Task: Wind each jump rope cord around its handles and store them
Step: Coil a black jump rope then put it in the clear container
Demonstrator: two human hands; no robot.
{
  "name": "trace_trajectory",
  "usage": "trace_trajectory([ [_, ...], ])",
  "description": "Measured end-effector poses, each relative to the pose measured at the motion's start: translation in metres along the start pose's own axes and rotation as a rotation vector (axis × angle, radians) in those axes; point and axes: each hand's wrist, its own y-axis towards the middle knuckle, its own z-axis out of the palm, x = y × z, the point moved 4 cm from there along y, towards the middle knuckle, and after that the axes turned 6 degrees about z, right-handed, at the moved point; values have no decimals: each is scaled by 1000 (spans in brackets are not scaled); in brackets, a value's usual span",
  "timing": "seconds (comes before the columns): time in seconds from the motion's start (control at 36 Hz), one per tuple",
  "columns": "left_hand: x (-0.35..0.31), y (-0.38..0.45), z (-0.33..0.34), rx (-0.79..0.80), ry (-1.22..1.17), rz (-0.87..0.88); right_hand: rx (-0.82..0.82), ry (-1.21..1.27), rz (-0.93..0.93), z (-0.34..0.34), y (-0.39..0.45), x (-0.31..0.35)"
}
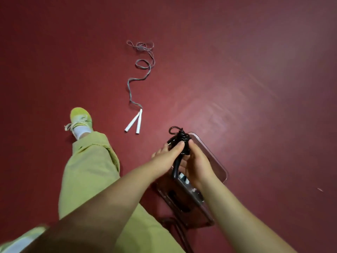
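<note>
the black jump rope, its cord wound around the handles, was gripped by the left hand and right hand above a clear box; a white-handled rope was left on the red floor.

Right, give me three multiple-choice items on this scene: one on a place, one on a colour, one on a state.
1. Where does the grey-corded jump rope with white handles lie?
A. on the dark red floor
B. in the clear plastic storage box
C. over the yellow-green shoe

2. What colour is the cord of the rope held in both hands?
A. white
B. black
C. grey

3. What state is the grey cord in?
A. wound tight round its handles
B. loose and looped, unwound
C. cut in two

Answers:
1 A: it lies stretched out on the floor, ahead of the box.
2 B: the left hand and right hand grip a glossy black wound jump rope.
3 B: it trails from the two handles in slack loops.
</note>
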Motion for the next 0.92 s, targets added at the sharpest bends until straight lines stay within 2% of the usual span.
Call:
trace_trajectory([
  [0.11,27,27,9,23,23,-55,-165,119,28,-40,31,-20],
  [0.19,40,37,12,108,-27,-79,-340,159,110,-80,58,-36],
  [0.25,46,43,12,162,-78,-70,-430,146,130,-104,75,-41],
  [0.36,60,60,4,157,-66,-64,-572,25,124,-125,105,-48],
  [0.47,73,76,-6,160,32,-84,-550,-205,107,-113,141,-56],
  [0.56,80,87,-14,149,52,-92,-574,-284,97,-98,155,-61],
  [0.64,82,96,-22,160,44,-85,-621,-324,66,-92,166,-65],
  [0.75,81,107,-34,145,33,-62,-567,-287,68,-81,171,-71],
  [0.86,82,120,-55,139,68,-61,-601,-294,-114,-67,161,-58],
  [0.92,86,128,-70,125,83,-60,-560,-326,-226,-47,155,-46],
])
